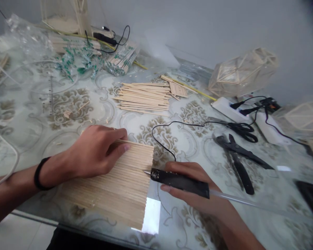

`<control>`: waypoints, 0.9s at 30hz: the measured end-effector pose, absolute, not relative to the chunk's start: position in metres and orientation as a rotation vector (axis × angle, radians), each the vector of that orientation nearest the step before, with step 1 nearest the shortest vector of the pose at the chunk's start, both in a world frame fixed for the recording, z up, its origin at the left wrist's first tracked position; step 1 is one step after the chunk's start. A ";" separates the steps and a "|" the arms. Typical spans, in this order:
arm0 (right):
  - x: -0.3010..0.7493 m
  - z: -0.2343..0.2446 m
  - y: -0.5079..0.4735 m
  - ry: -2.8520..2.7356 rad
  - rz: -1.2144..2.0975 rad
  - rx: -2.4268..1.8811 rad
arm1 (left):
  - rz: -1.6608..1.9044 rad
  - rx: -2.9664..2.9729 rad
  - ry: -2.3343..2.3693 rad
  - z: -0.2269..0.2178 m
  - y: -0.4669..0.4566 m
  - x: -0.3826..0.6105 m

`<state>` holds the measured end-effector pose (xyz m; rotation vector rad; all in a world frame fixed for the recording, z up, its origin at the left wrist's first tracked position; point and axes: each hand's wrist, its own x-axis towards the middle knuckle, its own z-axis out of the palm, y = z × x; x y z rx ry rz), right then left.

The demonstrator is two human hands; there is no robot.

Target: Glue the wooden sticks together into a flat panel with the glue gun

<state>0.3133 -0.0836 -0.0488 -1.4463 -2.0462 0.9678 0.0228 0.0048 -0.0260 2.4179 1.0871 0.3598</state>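
Note:
A flat panel of thin wooden sticks laid side by side rests on the table near the front edge. My left hand lies over its far part, thumb and index finger pinching a wooden stick at the far edge. My right hand grips a black hot glue pen, with a clear glue stick coming out of its back end. The pen's metal tip points left and is at the panel's right side; whether it touches the sticks I cannot tell.
Beyond the panel lies a pile of loose sticks. Pliers, scissors and a white power strip are at right, with a black cord crossing the table. A stick-framed model stands behind; bagged sticks lie at back.

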 end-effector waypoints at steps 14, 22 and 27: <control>0.315 -0.050 -0.089 -2.045 0.893 -1.355 | 0.368 2.442 1.107 -0.024 0.008 0.020; 0.310 -0.043 -0.079 -2.048 1.002 -1.420 | 0.331 2.440 1.108 -0.025 0.008 0.022; 0.312 -0.048 -0.085 -1.994 0.870 -1.486 | 0.326 2.448 1.089 -0.027 0.007 0.021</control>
